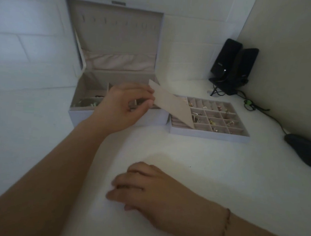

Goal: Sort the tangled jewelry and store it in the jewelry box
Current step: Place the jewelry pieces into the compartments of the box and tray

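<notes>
While pinched, divider (171, 104) beside left hand (123, 106).

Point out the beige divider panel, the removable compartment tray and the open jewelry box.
beige divider panel (172, 104), head view, middle of its flat face
compartment tray (210, 135), head view, front outer wall
jewelry box (112, 33), head view, inner lining of the raised lid

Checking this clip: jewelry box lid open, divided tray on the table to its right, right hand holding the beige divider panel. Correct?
Not quite. The head view shows the left hand pinching the beige divider panel; the right hand rests on the table. Jewelry box and divided tray are as stated.
</notes>
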Demonstrator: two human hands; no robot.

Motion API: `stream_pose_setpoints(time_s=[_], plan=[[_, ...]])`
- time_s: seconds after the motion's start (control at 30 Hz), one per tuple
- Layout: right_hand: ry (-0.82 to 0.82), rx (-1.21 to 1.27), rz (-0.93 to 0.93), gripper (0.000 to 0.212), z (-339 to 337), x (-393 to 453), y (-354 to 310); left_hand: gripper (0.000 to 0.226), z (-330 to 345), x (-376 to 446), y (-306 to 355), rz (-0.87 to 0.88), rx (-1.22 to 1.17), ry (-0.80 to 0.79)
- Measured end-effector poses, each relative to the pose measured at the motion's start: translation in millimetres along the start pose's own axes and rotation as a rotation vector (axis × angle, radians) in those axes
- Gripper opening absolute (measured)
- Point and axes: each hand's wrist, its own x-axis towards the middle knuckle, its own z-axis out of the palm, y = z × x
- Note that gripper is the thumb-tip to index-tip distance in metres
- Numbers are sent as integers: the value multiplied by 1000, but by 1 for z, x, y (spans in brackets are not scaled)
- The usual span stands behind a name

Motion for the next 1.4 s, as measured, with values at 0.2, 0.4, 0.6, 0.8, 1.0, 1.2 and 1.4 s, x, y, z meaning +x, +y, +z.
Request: stream_pose_setpoints(time_s=[0.2, 0.4, 0.6, 0.8, 1.0, 1.2, 1.4], plan=[[-25, -67, -100, 33, -12, -10, 12, 16, 2, 1, 0, 8, 4, -5], [194, -66, 150, 30, -40, -32, 53, 13, 3, 1, 1, 16, -23, 14], [585, -92, 520, 12, -60, -53, 91, 15, 5, 1, -1, 16, -14, 19], [645, -102, 743, 22, -51, -62, 116, 14, 4, 0, -1, 17, -13, 23], [382, -173, 309, 16, -54, -44, 69, 15, 3, 0, -1, 2, -18, 7], [-52, 11, 96, 20, -34, -25, 33, 16, 1, 0, -1, -5, -13, -8], [-87, 133, 170, 5, -35, -29, 42, 15, 3, 1, -1, 4, -9, 4]])
